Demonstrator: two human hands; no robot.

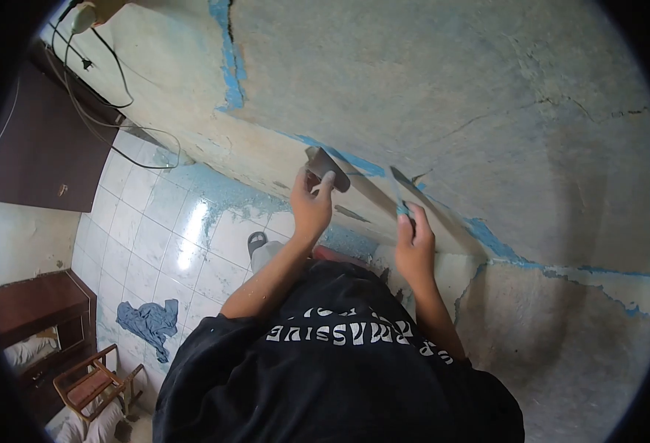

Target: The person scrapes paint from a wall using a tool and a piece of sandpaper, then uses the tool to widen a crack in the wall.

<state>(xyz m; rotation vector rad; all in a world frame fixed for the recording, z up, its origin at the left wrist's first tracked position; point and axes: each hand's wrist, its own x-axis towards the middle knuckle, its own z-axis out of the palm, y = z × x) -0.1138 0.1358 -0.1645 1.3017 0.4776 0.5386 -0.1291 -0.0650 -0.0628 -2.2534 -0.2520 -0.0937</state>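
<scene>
My left hand is closed round a dark, flat-faced tool, thumb on its face, held in front of the lower wall. To its right, my right hand grips the blue-green handle of a scraper. The scraper's thin blade points up toward a strip of blue paint on the wall; whether it touches the wall I cannot tell. The two tools are apart.
Cables and a plug hang at the upper left. A grey-blue cloth lies on the tiled floor. At the lower left stand a small wooden stool and a brown cabinet.
</scene>
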